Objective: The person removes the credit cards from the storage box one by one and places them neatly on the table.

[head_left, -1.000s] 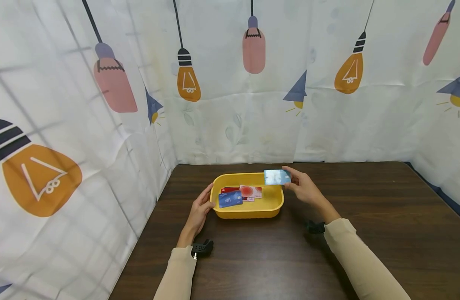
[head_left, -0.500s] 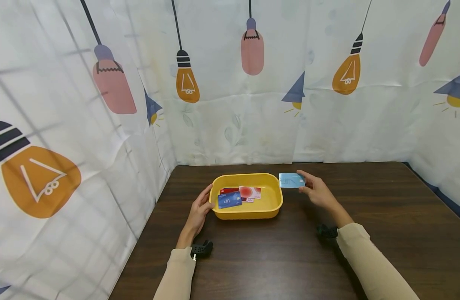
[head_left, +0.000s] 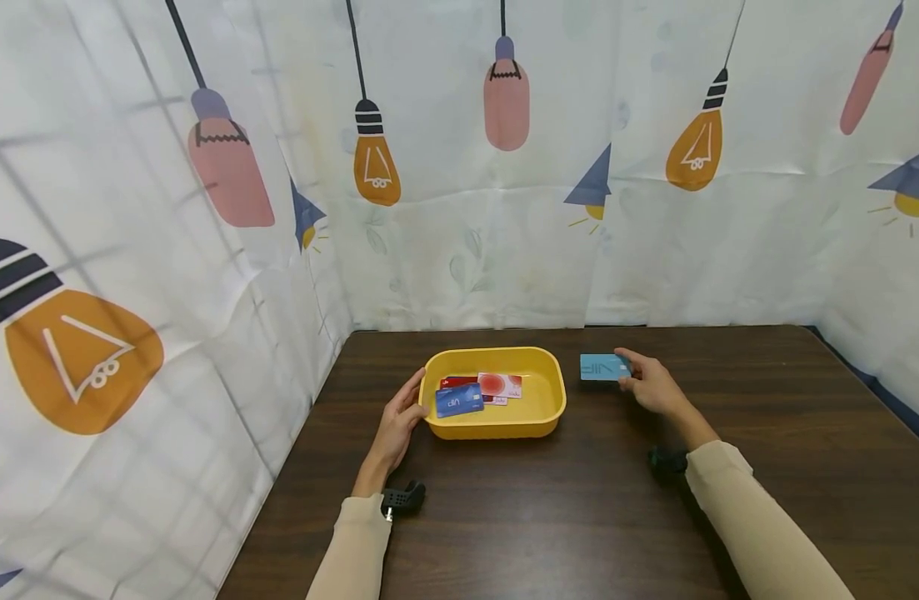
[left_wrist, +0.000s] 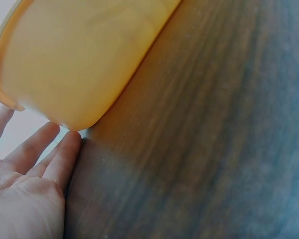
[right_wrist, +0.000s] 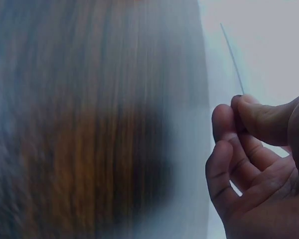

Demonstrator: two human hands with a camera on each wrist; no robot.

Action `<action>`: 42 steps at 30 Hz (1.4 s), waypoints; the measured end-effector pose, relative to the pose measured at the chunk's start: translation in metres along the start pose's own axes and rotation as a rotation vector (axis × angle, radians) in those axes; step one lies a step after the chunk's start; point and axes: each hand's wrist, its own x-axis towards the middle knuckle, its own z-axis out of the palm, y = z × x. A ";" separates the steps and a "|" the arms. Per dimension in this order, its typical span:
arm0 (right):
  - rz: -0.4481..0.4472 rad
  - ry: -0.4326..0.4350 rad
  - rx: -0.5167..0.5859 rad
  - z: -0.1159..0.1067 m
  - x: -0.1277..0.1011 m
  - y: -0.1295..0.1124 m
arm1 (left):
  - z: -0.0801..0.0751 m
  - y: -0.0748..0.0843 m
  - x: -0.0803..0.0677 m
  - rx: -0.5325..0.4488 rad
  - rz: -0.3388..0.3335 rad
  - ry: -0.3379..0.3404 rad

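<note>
My right hand [head_left: 656, 389] pinches a light blue bank card [head_left: 601, 367] by its right end, between thumb and fingers. The card is apart from the yellow tray, to its right; in the right wrist view the card [right_wrist: 232, 59] shows edge-on as a thin line. At the tray's left end, my left hand [head_left: 392, 427] touches the yellow tray [head_left: 496, 431]. Seen from the left wrist, the fingers [left_wrist: 65, 154] are extended, with their tips against the tray's outer wall [left_wrist: 79, 64]. Inside lie a blue card [head_left: 459, 400], a pink-and-white card [head_left: 501, 384] and partly covered red cards [head_left: 459, 381].
A dark wooden table [head_left: 534, 517] bears the tray. Behind and to the left hangs a white curtain [head_left: 459, 250] printed with lamps and bulbs. The table's back edge runs just beyond the tray and the right hand.
My right hand has carried the light blue card from above the tray's right end out to the right, over the table. The left hand and the tray have stayed in place.
</note>
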 end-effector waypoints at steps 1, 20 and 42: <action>0.003 -0.008 -0.010 -0.001 0.001 0.002 | 0.000 0.000 0.000 -0.005 -0.005 0.001; 0.121 -0.096 -0.073 -0.004 0.025 0.017 | 0.002 0.001 0.000 -0.021 -0.010 -0.006; 0.129 -0.124 -0.189 -0.001 0.052 0.013 | 0.000 0.001 0.000 -0.039 -0.012 0.005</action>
